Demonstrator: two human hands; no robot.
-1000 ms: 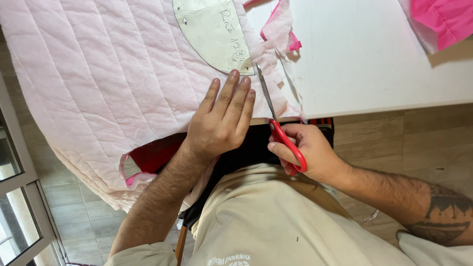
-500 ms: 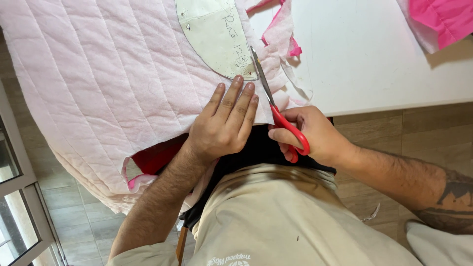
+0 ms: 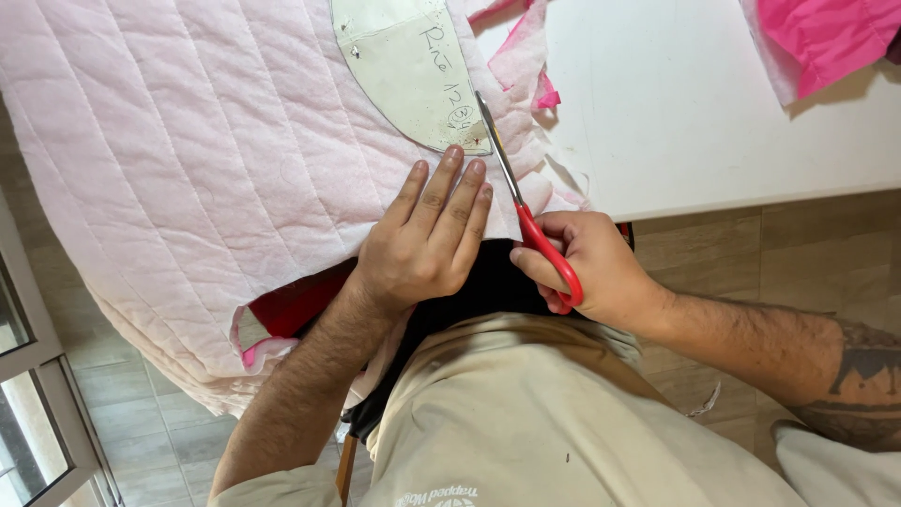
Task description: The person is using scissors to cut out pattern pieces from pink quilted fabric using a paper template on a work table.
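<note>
Scissors (image 3: pixel 526 207): red-handled, blades slightly parted, lying along the right edge of the pale template (image 3: pixel 413 70) on the quilted pink fabric (image 3: pixel 188 160).
Long axis: runs from handle near the body up and slightly left; tips point away from the person.
Right hand (image 3: pixel 591 272): fingers closed through the handle loops.
Left hand (image 3: pixel 422 244): flat, fingers together, pressing fabric just left of the blades; nearer the template.
Support: white table (image 3: pixel 713 122).

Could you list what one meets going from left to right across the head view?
Window frame → pink quilted fabric → left hand → red-handled scissors → right hand → white table → bright pink cloth.
</note>
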